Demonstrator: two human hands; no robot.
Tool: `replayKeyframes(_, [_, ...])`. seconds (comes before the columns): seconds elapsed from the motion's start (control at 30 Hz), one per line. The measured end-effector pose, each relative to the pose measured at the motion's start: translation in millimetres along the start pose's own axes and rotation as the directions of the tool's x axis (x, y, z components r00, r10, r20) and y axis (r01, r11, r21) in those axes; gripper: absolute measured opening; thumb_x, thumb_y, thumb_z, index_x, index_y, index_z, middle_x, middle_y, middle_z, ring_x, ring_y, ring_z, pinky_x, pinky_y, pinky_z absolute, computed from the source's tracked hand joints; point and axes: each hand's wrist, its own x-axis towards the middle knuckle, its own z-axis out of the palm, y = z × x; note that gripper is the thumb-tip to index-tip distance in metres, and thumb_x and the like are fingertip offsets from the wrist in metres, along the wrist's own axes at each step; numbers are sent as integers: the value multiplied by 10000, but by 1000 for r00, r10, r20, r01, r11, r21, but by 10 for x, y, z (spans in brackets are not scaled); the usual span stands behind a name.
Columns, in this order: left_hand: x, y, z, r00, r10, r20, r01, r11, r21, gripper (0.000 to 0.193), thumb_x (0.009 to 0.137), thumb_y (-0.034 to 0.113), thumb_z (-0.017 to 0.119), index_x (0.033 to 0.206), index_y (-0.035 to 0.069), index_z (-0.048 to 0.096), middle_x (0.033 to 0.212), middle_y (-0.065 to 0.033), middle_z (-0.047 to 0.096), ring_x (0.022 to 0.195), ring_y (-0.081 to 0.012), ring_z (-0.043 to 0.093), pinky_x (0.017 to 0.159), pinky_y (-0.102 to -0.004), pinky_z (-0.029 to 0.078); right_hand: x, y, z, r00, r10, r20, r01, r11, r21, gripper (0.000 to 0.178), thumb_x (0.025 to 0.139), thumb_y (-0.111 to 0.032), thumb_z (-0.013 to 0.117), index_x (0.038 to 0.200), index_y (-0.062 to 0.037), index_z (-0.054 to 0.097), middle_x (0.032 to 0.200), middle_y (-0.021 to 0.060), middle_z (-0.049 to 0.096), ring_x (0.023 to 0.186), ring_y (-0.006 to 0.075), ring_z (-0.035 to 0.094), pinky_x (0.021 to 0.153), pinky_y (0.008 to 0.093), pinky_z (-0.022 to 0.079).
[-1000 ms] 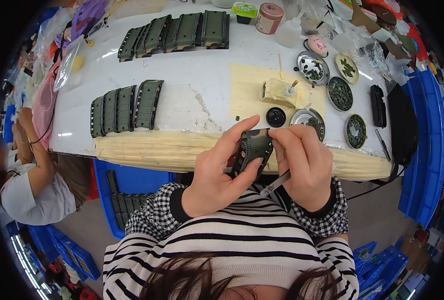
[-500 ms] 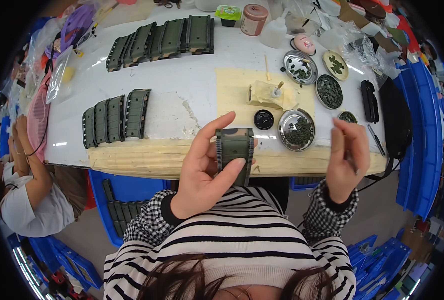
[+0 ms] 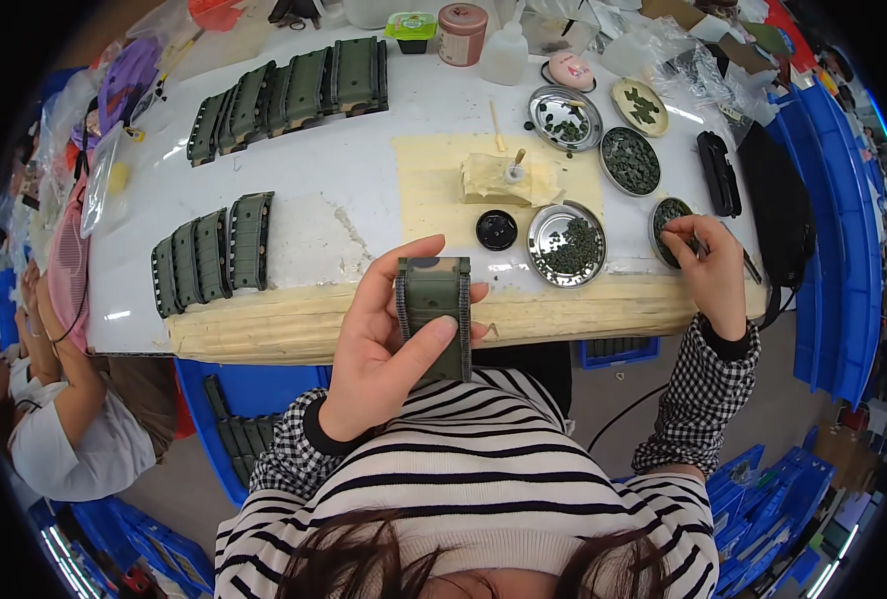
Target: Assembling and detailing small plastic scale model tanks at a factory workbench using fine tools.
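One green part [image 3: 432,295], dark ridged edges [image 3: 464,319], camouflage end [image 3: 434,265], clasped in left grip [image 3: 372,367]; right grip [image 3: 715,275] unclear.

pink jar [image 3: 462,36] beside green-lidded tub [image 3: 412,32]; purple bag [image 3: 134,78]

Hands [image 3: 369,371] well apart — both half-curled

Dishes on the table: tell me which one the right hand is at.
The rightmost dish, partly covered by the right hand; no hand covers the others.
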Motion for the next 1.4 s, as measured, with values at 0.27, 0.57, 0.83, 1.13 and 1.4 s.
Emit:
replayKeyframes(0.27, [-30,47,-73,998,-10,-54,10,1000,-3,595,915,50,545,1441,48,267,1179,-202,586,936,-214,655,862,-352,542,49,-66,-8,989,-139,40,142,987,-76,83,767,-2,688,818,10,623,737,107,585,629,230,559,567,306,423])
replayKeyframes(0.57, [-15,128,-129,989,104,-108,-106,994,-11,705,953,-7,474,1506,163,70,1217,-224,558,1004,-228,635,889,-355,534,-37,-5,64,976,-200,-90,196,979,-56,88,792,35,646,862,10,599,732,99,585,615,196,554,549,287,424])
replayKeyframes(0.83, [-39,110,-163,971,166,-172,-163,986,31,485,975,71,469,1427,97,294,1321,-224,477,973,-238,654,862,-367,562,-74,114,-1,990,11,-139,-6,999,35,98,797,14,686,875,-15,633,723,6,616,540,46,378,477,216,287])
replayKeyframes(1.13, [-48,-50,-141,998,-20,55,20,1000,-4,167,989,109,490,1087,-15,545,1161,-137,558,970,-177,630,870,-326,529,-351,-1182,192,963,-266,-45,259,862,436,170,766,101,703,911,14,691,909,102,711,718,84,630,605,178,459])
replayKeyframes(1.4, [-37,-133,-182,991,74,111,-82,994,70,192,988,143,530,1082,-5,608,1005,-39,622,939,-90,583,846,-237,464,-331,-1635,722,930,-368,-16,275,665,694,162,735,24,746,880,-23,691,872,93,638,726,217,657,656,282,554])
